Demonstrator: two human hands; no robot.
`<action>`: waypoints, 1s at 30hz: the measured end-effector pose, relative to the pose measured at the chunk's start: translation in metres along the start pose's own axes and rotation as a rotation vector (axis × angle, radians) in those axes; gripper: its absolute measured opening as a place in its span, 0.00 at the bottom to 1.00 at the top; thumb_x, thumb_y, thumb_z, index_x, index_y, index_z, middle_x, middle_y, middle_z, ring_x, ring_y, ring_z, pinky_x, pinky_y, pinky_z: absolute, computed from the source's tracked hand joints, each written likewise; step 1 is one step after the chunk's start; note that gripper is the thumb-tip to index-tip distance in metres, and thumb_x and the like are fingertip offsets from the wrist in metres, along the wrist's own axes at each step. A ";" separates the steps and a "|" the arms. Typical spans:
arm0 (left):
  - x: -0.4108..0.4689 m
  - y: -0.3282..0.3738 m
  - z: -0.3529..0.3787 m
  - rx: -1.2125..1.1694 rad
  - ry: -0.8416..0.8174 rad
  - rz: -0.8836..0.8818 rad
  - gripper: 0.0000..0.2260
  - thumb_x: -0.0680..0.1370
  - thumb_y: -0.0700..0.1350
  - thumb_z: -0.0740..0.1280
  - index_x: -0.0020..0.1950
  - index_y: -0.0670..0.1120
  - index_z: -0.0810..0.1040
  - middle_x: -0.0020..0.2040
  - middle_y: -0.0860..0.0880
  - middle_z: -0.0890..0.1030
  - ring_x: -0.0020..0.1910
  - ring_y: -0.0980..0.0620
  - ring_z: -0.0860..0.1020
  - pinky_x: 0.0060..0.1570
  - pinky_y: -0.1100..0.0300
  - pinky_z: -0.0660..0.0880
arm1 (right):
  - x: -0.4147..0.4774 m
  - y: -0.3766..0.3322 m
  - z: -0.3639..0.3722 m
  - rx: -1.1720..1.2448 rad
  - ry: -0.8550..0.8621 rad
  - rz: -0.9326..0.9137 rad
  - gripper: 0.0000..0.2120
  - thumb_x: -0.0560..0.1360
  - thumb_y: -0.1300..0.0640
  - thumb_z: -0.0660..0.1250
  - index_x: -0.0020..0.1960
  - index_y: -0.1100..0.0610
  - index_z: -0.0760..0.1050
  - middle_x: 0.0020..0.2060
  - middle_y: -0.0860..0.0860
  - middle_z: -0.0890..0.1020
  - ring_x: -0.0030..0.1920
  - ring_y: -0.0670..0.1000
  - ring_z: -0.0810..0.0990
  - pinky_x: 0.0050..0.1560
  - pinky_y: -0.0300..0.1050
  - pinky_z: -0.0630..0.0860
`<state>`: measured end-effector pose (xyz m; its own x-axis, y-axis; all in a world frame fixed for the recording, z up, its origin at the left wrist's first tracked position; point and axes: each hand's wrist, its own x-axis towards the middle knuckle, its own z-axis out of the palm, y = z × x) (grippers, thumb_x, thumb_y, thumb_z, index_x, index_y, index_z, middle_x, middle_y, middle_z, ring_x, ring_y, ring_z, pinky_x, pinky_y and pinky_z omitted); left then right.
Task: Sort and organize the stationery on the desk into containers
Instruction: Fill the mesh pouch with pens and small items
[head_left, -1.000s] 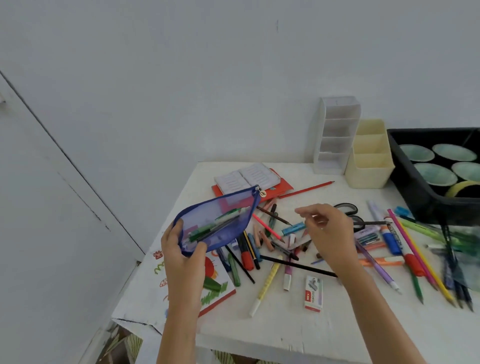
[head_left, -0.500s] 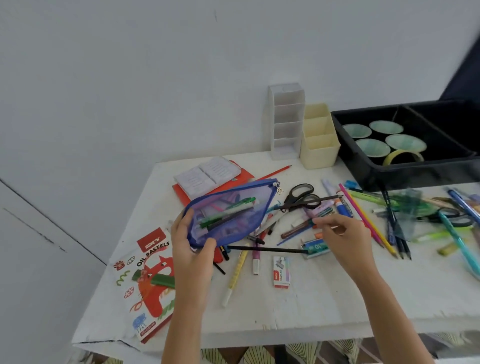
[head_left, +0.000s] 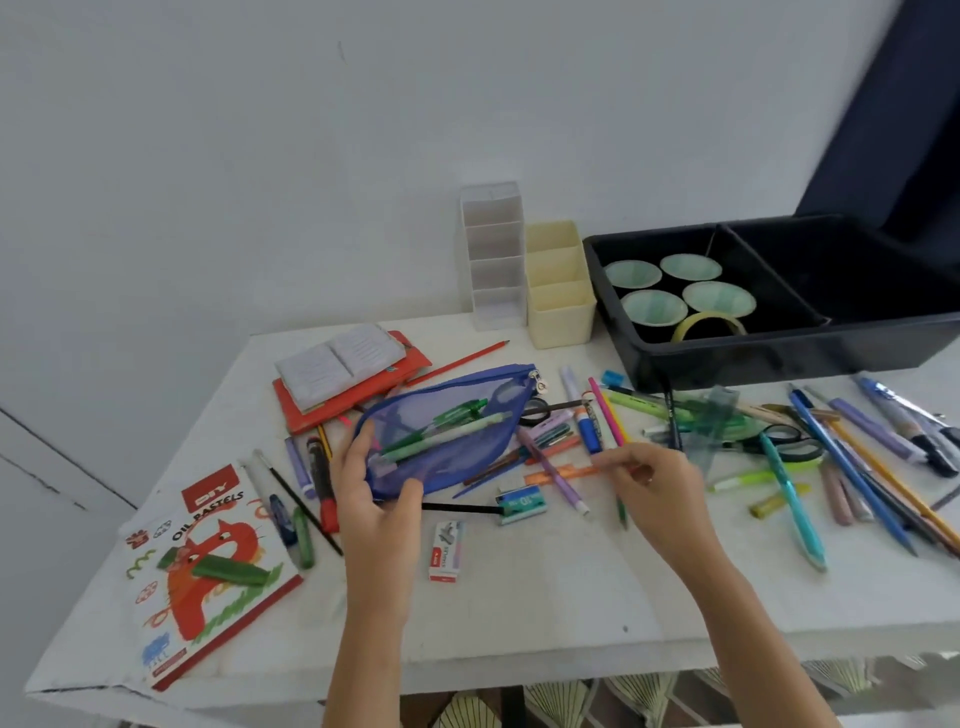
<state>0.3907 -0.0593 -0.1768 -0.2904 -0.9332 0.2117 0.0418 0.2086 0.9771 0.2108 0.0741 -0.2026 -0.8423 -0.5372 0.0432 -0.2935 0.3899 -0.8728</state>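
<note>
Stationery: pens, pencils and markers lay loose all over the white tabletop, thickest on the right half in front of the black tray.
Left hand: fingers curled, thumb in front, gripped the lower left end of the blue mesh pouch and held it tilted just above the clutter.
Pouch: zip end pointed up and right; green pens showed through the mesh inside.
Right hand: fingers curled, thumb and forefinger pinched a thin orange stick low over the tabletop; pen or pencil, could not tell.
Writing: "OIL PASTELS" read on the pastel box at the near left corner, red cat drawing below; red tag above it too blurred to read.
Small boxes: white staples box and teal box lay between the hands, print too small to read.
Notebook: open white pages on a red cover, behind the pouch.
Containers: white organizer and cream organizer stood side by side, touching, at the back edge; the tray to their right held four green cups and a tape roll.
</note>
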 end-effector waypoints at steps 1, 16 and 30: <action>-0.006 0.000 0.008 -0.008 0.006 -0.007 0.26 0.75 0.30 0.63 0.68 0.52 0.68 0.58 0.72 0.69 0.57 0.74 0.70 0.55 0.70 0.73 | 0.000 0.006 -0.009 -0.005 -0.006 -0.004 0.13 0.75 0.68 0.64 0.43 0.53 0.82 0.40 0.47 0.81 0.34 0.42 0.76 0.33 0.27 0.70; -0.083 0.003 0.056 -0.056 0.140 -0.101 0.26 0.76 0.30 0.63 0.70 0.51 0.67 0.70 0.57 0.65 0.66 0.54 0.70 0.59 0.63 0.73 | -0.009 0.044 -0.065 -0.085 -0.119 -0.070 0.13 0.75 0.69 0.62 0.48 0.57 0.83 0.43 0.49 0.82 0.38 0.41 0.76 0.37 0.25 0.71; -0.004 -0.001 0.070 0.042 0.131 -0.068 0.28 0.75 0.30 0.63 0.71 0.52 0.66 0.71 0.54 0.63 0.69 0.54 0.66 0.57 0.66 0.72 | 0.096 -0.001 -0.002 -0.553 -0.132 -0.230 0.13 0.78 0.64 0.57 0.60 0.61 0.75 0.59 0.55 0.76 0.57 0.54 0.75 0.54 0.47 0.75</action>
<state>0.3246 -0.0354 -0.1805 -0.1639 -0.9752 0.1487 -0.0142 0.1530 0.9881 0.1292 0.0240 -0.1964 -0.6768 -0.7281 0.1087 -0.6821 0.5645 -0.4649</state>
